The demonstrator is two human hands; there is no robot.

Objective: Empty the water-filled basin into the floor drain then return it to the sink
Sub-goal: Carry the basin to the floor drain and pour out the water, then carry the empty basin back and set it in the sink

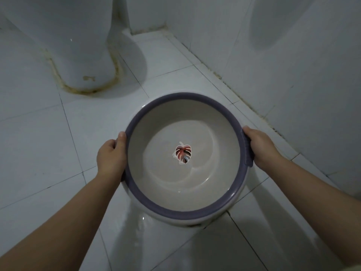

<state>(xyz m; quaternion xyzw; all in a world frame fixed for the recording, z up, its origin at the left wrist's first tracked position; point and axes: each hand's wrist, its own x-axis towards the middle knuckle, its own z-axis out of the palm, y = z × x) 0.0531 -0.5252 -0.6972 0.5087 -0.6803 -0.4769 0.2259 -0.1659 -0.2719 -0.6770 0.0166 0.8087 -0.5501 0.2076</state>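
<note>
A round cream basin [211, 122] with a purple rim and a red leaf print on its bottom is held over the white tiled floor. My left hand [111, 155] grips its left rim, thumb over the edge. My right hand [259, 148] grips the purple handle on the right rim. A thin pool of water lies in the near part of the basin's bottom. Wet streaks shine on the tiles [136, 227] below and in front of the basin. No floor drain and no sink are in view.
A white toilet base [84, 61] with stained sealant stands at the upper left. A tiled wall [302, 75] runs along the right, meeting the floor [43, 145] at a grimy grout line. Open floor tiles stretch to the left.
</note>
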